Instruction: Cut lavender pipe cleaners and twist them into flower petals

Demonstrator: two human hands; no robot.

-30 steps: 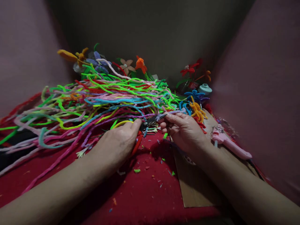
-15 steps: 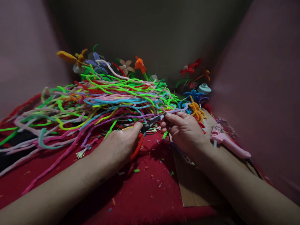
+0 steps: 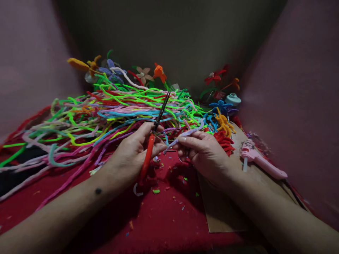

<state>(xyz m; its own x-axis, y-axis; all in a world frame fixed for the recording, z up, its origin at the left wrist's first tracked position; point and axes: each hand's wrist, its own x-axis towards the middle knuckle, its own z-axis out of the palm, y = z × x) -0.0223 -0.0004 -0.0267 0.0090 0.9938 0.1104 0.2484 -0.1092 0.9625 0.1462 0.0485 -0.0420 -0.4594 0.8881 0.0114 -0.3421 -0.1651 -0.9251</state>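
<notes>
My left hand (image 3: 132, 151) is closed around a pair of scissors (image 3: 148, 151) with red handles, the dark blades pointing up and away over the pile. Its thumb and fingertips reach toward the tip of a lavender pipe cleaner (image 3: 189, 132); whether they touch it I cannot tell. My right hand (image 3: 202, 151) pinches that pipe cleaner between thumb and forefinger, one end pointing left, the other curving up to the right. Behind both hands lies a big heap of pipe cleaners (image 3: 127, 109) in green, pink, blue, yellow and purple.
A pink glue gun (image 3: 262, 164) lies at the right on cardboard (image 3: 219, 215). Small scraps dot the red cloth (image 3: 159, 225). Pipe-cleaner flowers in orange (image 3: 159, 73) and red (image 3: 215, 76) stand at the back. Blue, orange and red pieces sit beside my right hand.
The scissors have swung away from the pipe cleaner and now point upward. My left hand's fingertips have come toward the pipe cleaner's left end. A pale curled scrap shows on the cloth.
</notes>
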